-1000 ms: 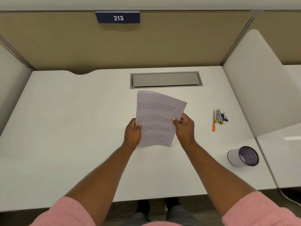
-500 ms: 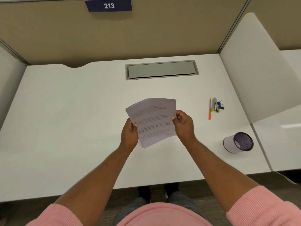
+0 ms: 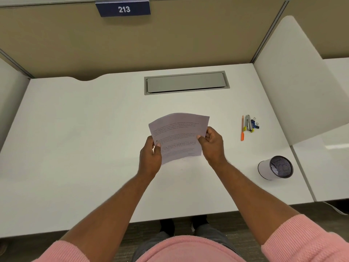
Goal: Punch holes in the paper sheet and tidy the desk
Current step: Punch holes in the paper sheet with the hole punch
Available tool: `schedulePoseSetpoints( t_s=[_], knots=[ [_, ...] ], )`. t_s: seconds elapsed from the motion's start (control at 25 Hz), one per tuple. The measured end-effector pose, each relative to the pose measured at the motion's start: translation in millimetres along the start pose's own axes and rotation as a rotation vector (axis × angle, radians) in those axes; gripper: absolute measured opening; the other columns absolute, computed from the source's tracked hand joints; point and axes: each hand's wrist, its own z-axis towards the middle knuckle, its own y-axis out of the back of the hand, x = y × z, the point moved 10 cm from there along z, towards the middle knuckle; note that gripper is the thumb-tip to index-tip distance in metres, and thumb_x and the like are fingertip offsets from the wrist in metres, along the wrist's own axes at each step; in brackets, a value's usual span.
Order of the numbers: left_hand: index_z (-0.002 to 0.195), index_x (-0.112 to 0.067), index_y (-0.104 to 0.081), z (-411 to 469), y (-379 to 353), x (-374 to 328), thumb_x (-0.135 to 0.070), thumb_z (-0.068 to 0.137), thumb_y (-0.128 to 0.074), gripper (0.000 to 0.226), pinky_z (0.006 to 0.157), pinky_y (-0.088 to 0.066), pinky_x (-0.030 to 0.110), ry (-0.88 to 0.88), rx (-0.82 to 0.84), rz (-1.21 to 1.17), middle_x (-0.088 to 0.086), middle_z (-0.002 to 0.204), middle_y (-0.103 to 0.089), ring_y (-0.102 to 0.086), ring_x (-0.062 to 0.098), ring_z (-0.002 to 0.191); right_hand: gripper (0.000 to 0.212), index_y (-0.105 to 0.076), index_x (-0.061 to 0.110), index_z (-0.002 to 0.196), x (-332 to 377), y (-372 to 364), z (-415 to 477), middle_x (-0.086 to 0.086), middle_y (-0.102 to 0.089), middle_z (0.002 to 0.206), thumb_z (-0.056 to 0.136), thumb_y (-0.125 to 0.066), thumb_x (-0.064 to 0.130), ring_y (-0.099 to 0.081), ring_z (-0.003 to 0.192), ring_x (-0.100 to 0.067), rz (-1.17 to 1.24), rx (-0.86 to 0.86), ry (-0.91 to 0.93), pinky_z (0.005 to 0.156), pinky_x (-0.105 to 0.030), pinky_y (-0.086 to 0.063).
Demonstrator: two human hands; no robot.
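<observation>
A printed paper sheet (image 3: 179, 135) is held above the middle of the white desk (image 3: 75, 138), its top edge curving upward. My left hand (image 3: 150, 157) pinches its left edge with the thumb on top. My right hand (image 3: 212, 144) pinches its right edge the same way. No hole punch shows in the view.
An orange pen (image 3: 242, 128), a few other pens and binder clips (image 3: 252, 124) lie at the right. A mesh pen cup (image 3: 275, 168) lies on its side near the right front. A grey cable hatch (image 3: 187, 82) sits at the back; white dividers flank the desk.
The sheet has turned from tilted right to tilted left and then more level, and both hands have kept their hold on its edges.
</observation>
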Motion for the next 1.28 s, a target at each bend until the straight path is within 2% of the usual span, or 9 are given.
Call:
schedulePoseSetpoints(
  t_s=[0.16,0.32,0.44,0.52,0.72,0.84,0.96,1.12,1.28],
  knots=[
    [0.108,-0.029,-0.053,2.5,-4.4,2.1,-0.022,0.103,-0.040,0.016,0.071,-0.052,0.023,0.009,0.020,0.047,-0.021,0.099,-0.065,-0.061,0.001,0.092,0.015,-0.069,0.016,0.098,-12.5,-1.3,2.9,0.001,-0.076,0.095,0.094,-0.057,0.008,-0.072,0.092,-0.024,-0.066,-0.004,-0.034,0.084,-0.050,-0.060],
    [0.113,-0.033,-0.051,6.2,-6.4,-6.5,-0.028,0.101,-0.037,0.019,0.067,-0.051,0.012,-0.047,0.030,0.081,-0.023,0.101,-0.065,-0.062,-0.002,0.094,0.022,-0.070,0.023,0.104,-11.8,1.7,6.6,0.007,-0.076,0.098,0.091,-0.056,0.012,-0.072,0.093,-0.017,-0.064,-0.011,-0.020,0.084,-0.046,-0.061],
    [0.120,-0.032,-0.049,4.8,-13.9,3.3,-0.021,0.103,-0.039,0.023,0.076,-0.057,0.031,-0.014,0.084,0.161,-0.012,0.105,-0.065,-0.063,0.010,0.095,0.031,-0.071,0.022,0.107,-22.7,-3.5,5.8,0.007,-0.076,0.103,0.091,-0.051,0.003,-0.071,0.099,-0.017,-0.123,0.044,-0.061,0.087,-0.050,-0.060],
    [0.115,-0.031,-0.050,6.5,-14.2,6.0,-0.019,0.104,-0.038,0.020,0.075,-0.056,0.040,-0.013,0.079,0.194,-0.008,0.099,-0.066,-0.063,0.017,0.089,0.033,-0.071,0.023,0.104,-25.0,-6.8,6.4,0.007,-0.075,0.101,0.092,-0.047,0.003,-0.071,0.099,-0.017,-0.139,0.051,-0.072,0.086,-0.051,-0.060],
    [0.116,-0.027,-0.049,14.8,4.6,1.6,-0.021,0.104,-0.037,0.018,0.070,-0.053,0.028,-0.043,-0.003,0.163,-0.008,0.099,-0.065,-0.061,0.006,0.086,0.028,-0.068,0.020,0.099,-5.1,-20.0,16.5,0.003,-0.075,0.097,0.093,-0.045,0.007,-0.071,0.094,-0.022,-0.111,0.027,-0.007,0.081,-0.045,-0.060],
    [0.114,-0.025,-0.048,19.8,25.9,7.5,-0.020,0.105,-0.037,0.015,0.069,-0.053,0.031,-0.019,-0.061,0.139,-0.005,0.100,-0.066,-0.063,0.013,0.089,0.025,-0.068,0.018,0.097,5.0,-37.9,21.4,0.007,-0.074,0.094,0.094,-0.045,0.007,-0.071,0.089,-0.016,-0.102,0.044,0.013,0.072,-0.031,-0.059],
    [0.108,-0.027,-0.048,28.0,52.7,20.8,-0.018,0.104,-0.038,0.013,0.065,-0.051,0.025,0.022,-0.136,0.139,-0.007,0.101,-0.066,-0.064,0.015,0.089,0.026,-0.067,0.016,0.099,7.5,-66.1,24.9,0.009,-0.074,0.096,0.093,-0.047,0.002,-0.070,0.088,-0.009,-0.098,0.077,0.008,0.069,-0.017,-0.055],
    [0.111,-0.025,-0.052,39.4,82.6,50.0,-0.018,0.103,-0.042,0.015,0.071,-0.049,0.028,0.109,-0.202,0.138,-0.007,0.102,-0.066,-0.063,0.017,0.089,0.031,-0.066,0.017,0.109,1.8,-105.7,31.4,0.003,-0.072,0.108,0.092,-0.048,-0.001,-0.069,0.099,-0.014,-0.095,0.099,-0.024,0.083,-0.025,-0.055],
    [0.123,-0.028,-0.053,47.4,112.7,88.6,-0.016,0.101,-0.047,0.026,0.071,-0.043,0.025,0.237,-0.255,0.122,-0.005,0.094,-0.064,-0.061,0.017,0.084,0.039,-0.063,0.022,0.120,-17.0,-150.5,35.0,0.005,-0.071,0.113,0.092,-0.049,-0.001,-0.068,0.105,-0.016,-0.113,0.115,-0.089,0.091,-0.030,-0.053]
  ],
)
